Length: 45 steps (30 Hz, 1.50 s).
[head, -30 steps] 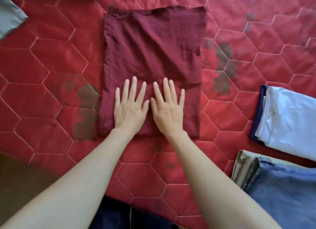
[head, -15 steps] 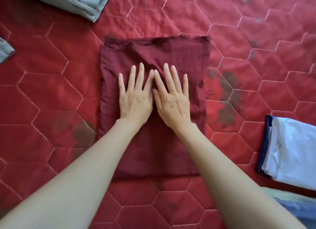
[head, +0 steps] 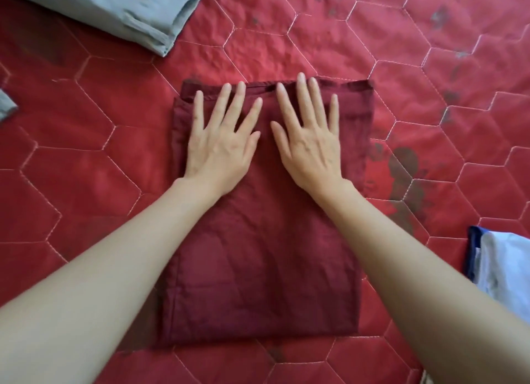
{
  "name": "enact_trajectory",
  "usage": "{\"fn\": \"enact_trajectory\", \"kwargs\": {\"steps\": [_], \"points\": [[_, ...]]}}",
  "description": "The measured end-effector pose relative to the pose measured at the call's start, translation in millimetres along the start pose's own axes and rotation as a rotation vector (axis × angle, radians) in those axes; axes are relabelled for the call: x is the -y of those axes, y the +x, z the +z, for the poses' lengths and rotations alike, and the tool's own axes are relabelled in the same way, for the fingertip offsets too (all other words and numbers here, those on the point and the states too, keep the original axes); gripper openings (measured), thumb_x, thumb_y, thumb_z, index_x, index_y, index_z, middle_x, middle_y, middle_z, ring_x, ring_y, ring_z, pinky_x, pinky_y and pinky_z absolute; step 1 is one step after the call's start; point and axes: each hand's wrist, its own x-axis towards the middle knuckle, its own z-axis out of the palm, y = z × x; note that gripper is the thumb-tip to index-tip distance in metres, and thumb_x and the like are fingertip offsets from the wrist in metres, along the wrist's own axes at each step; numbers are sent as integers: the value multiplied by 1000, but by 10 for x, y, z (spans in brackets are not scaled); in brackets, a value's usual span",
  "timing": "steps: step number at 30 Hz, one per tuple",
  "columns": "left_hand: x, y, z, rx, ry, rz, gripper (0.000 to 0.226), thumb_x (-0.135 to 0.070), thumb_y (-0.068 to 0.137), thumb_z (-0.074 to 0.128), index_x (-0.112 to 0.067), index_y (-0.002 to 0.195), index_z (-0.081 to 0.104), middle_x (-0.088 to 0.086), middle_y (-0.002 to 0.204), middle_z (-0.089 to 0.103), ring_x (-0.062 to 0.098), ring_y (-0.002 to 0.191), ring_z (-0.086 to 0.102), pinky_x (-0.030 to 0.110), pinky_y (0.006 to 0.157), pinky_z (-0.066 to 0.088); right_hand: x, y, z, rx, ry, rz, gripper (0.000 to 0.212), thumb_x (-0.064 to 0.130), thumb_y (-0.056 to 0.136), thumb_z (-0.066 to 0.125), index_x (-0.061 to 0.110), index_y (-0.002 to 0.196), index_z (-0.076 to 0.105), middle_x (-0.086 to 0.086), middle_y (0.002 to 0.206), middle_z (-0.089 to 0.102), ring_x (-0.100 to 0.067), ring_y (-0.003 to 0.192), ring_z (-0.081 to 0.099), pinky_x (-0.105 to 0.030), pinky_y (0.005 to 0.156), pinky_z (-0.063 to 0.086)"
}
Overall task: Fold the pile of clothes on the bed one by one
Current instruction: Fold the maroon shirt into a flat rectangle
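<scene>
both palms lie flat, fingers straight and spread: the left hand [head: 219, 143] and right hand [head: 308, 138] press the far half of the maroon garment [head: 258, 254], folded square mid-bed [head: 86, 168]. push unevenly and the far edge could bunch or skew, i'd guess. bare quilt lies left and near; a grey garment [head: 120, 8] sits far left, a white folded piece [head: 504, 266] near right.

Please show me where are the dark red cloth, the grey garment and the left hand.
dark red cloth [head: 258, 283]: head view, on its bare lower half.
grey garment [head: 114, 8]: head view, on its middle folds.
left hand [head: 220, 143]: head view, on the hand's back.
</scene>
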Motion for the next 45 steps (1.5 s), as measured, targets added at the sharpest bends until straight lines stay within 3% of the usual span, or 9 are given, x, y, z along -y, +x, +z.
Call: {"fn": "enact_trajectory", "kwargs": {"steps": [4,10,16,26,30,35,38,42,45], "points": [[83,250,80,86,-14,-47,55,-42,101,20,-25,153,19,9,161,11,27,149,8,55,117,1,-97,246,96,157,-65,-53,55,48,102,20,30,153,20,-6,161,15,-21,149,10,-47,120,4],[349,127,-7,61,-6,-114,57,-39,102,25,-15,153,17,16,160,10,30,148,6,55,117,0,-714,-62,-49,181,13,378,55,45,103,23,28,154,14,-5,163,6,-20,150,1,-51,119,0],[-86,-780,-179,32,-42,-5,58,-41,100,23,-14,152,23,16,159,17,30,148,13,55,117,5,-346,-1028,-293,89,43,75,56,43,101,31,21,152,26,-13,160,18,-27,149,12,-50,120,7],[-663,-2835,-44,238,11,58,72,-61,94,30,-18,151,28,11,158,22,31,146,19,55,117,9,178,-3022,-223,289,59,-274,63,46,94,46,20,150,33,-13,158,24,-28,147,21,-53,117,20],[-596,-2880,-71,92,47,107,58,-31,88,51,-13,143,45,13,150,40,34,138,37,58,113,23,44,-3030,-289,91,41,-219,57,10,81,58,11,138,53,-14,143,49,-29,134,45,-50,109,38],[-390,-2687,-247,-109,-27,168,48,9,75,48,-6,116,68,13,119,66,34,109,63,53,98,45,-143,-2865,-435,-18,132,-174,49,-7,59,70,4,107,72,-11,112,70,-29,107,66,-48,96,51],[-283,-2585,-491,-132,-134,106,47,12,60,58,-5,101,73,11,101,73,32,88,69,52,96,46,-156,-2766,-637,-42,292,-84,37,-8,61,66,4,95,74,-8,97,73,-27,93,70,-41,92,53],[-152,-2344,-819,-171,-370,-55,36,6,66,63,-5,98,73,9,98,73,28,90,69,43,99,43,-190,-2532,-933,-2,460,83,27,-3,72,72,9,97,74,-2,96,74,-24,90,69,-33,83,52],[-30,-2002,-1058,-218,-652,-180,25,-7,78,71,-19,99,73,-19,92,70,-2,87,64,16,87,45,-270,-2136,-1121,-32,620,217,14,11,80,74,12,95,74,2,89,74,-18,82,68,-35,75,52]]}}
